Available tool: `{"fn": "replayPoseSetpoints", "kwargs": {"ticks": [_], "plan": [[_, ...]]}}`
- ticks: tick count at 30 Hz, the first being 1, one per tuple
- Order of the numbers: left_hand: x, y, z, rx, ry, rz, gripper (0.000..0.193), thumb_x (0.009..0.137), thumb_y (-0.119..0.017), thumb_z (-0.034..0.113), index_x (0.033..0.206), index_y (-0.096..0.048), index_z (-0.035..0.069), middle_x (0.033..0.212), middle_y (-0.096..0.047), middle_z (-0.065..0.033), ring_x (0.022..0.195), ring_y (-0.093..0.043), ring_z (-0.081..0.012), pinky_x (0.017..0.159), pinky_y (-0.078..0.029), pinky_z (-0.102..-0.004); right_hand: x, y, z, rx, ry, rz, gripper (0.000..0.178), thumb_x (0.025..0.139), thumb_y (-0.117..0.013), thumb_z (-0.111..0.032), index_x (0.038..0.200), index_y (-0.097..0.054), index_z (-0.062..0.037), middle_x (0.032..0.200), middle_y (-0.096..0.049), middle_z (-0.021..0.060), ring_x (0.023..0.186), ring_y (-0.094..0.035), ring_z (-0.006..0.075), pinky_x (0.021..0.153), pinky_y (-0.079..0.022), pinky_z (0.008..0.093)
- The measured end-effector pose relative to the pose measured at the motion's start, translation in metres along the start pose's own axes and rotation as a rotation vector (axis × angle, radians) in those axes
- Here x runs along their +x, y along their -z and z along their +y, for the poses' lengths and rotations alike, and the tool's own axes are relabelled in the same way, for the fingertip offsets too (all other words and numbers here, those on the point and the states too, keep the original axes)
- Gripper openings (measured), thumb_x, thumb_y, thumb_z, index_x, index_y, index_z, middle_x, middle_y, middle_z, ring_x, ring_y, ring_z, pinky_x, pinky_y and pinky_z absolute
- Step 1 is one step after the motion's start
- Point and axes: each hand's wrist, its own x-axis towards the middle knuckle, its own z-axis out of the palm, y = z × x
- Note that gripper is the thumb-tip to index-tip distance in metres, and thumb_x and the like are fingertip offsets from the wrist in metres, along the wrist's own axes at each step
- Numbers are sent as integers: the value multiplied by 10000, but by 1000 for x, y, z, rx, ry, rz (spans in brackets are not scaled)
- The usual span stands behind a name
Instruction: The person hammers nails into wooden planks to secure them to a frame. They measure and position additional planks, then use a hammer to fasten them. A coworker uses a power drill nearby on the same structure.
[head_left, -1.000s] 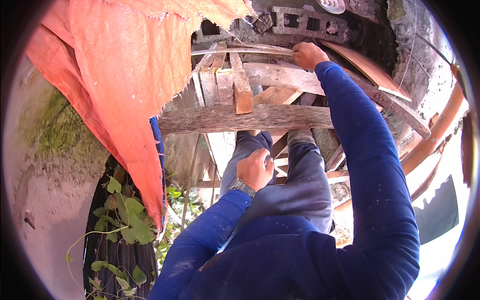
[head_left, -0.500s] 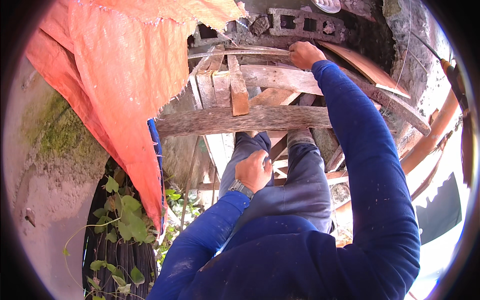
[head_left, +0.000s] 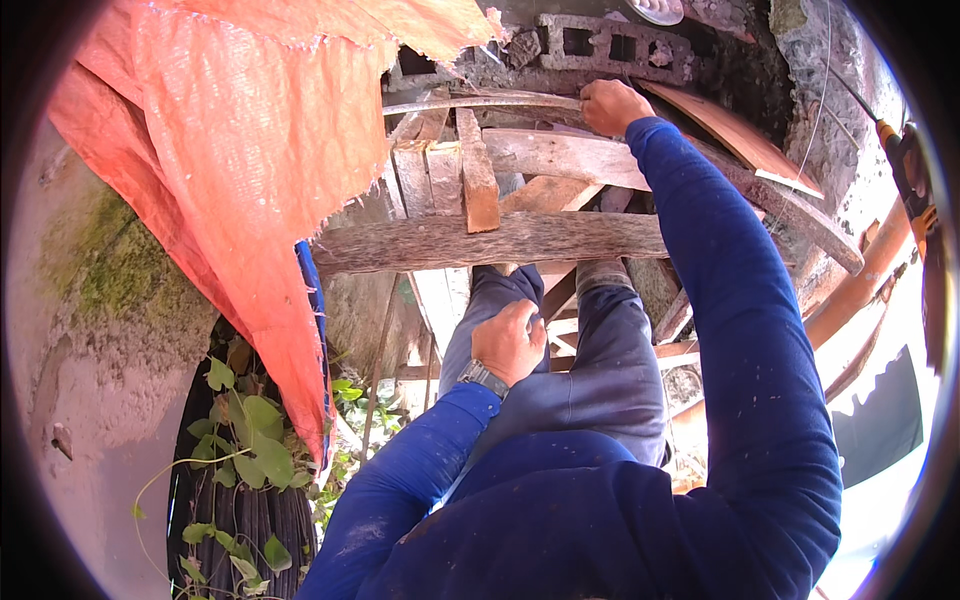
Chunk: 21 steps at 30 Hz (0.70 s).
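Observation:
My right hand (head_left: 612, 107) is stretched far forward, its fingers closed at the right end of a long, thin, pale strip (head_left: 490, 101). The strip's material is unclear; it runs left to the edge of the orange tarp (head_left: 250, 130). Close to my body, my left hand (head_left: 510, 342) is curled into a loose fist over my thigh, with a metal-band watch (head_left: 484, 377) at the wrist. Whatever its fingers may hold is hidden. Between the hands lie a rough wooden beam (head_left: 490, 241), a short wood block (head_left: 477, 175) and a curved plank (head_left: 560, 157).
Hollow concrete blocks (head_left: 615, 47) line the far side. A brown board (head_left: 735, 135) leans at the far right, near a yellow-and-black tool (head_left: 905, 170). A rough wall (head_left: 80, 370) and leafy vines (head_left: 255, 440) flank the left. Wooden framing surrounds my legs.
The view has shifted very slightly. Both hands keep nearly the same places and poses, and the strip has barely moved.

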Motion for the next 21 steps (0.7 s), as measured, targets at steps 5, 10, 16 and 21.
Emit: {"fn": "replayPoseSetpoints", "kwargs": {"ticks": [5,10,16,21], "plan": [[0,-1,-1,-22,4,9,160,864,-711,185,986,-666,92,866,-720,-92,725,-706,-307,627,-551,-425,-1,10,-3,0,19,0,274,943,-550,-215,1031,-778,-92,1126,-749,100,1046,-718,325,928,-582,428],[1,1,-1,-18,-12,14,166,855,-715,180,986,-667,91,845,-714,-85,710,-701,-301,620,-548,-418,7,-14,9,157,-78,37,280,930,-558,-234,1039,-772,-90,1118,-747,136,1060,-708,354,943,-569,456],[0,-2,-3,-18,-20,38,166,851,-716,177,984,-667,89,836,-710,-81,709,-700,-297,616,-546,-417,11,-18,10,214,-109,52,284,914,-564,-253,1030,-762,-85,1103,-743,175,1064,-701,378,954,-557,476],[0,1,0,-25,-1,0,159,854,-716,176,981,-666,94,847,-714,-79,715,-704,-295,615,-548,-414,15,-38,20,174,-36,101,276,909,-568,-245,1014,-759,-77,1096,-742,182,1054,-705,375,949,-559,473]]}}
